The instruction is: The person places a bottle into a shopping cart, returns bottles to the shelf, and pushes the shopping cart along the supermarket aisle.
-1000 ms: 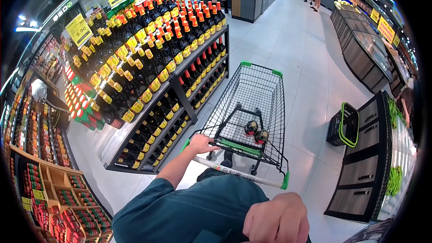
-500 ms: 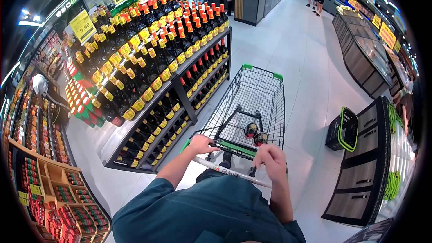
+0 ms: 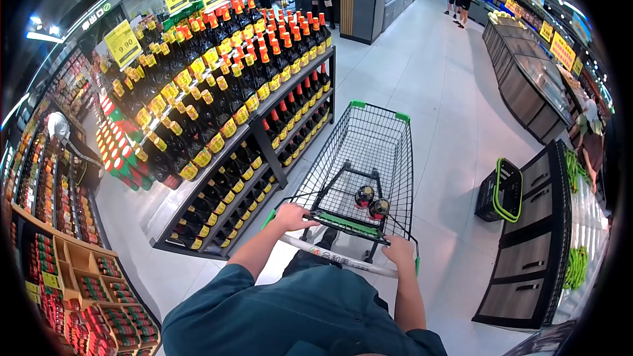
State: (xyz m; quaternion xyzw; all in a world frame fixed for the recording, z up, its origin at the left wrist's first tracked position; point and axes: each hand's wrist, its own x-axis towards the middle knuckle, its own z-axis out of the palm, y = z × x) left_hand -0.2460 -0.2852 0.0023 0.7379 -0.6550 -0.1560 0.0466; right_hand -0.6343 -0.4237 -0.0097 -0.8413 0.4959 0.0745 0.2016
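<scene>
A wire shopping cart (image 3: 369,151) with green corners stands in front of me. Two dark round-topped items (image 3: 371,202) are side by side near its handle end. My left hand (image 3: 293,217) is closed around the left part of the cart's handle area, beside the green strip. On the right, my right hand (image 3: 399,250) has its fingers wrapped over the right part of the handle. The white handle bar (image 3: 336,256) shows between my forearms.
A shelf (image 3: 264,133) of dark bottles with price signs runs along the left. A black basket (image 3: 499,189) with a green rim is right of the cart, beside a cabinet (image 3: 525,247) with green vegetables. Several people stand farther off.
My right hand has come forward from near my body and closed on the handle. My left hand stays at the left side. The cart appears slightly lower and further left in view.
</scene>
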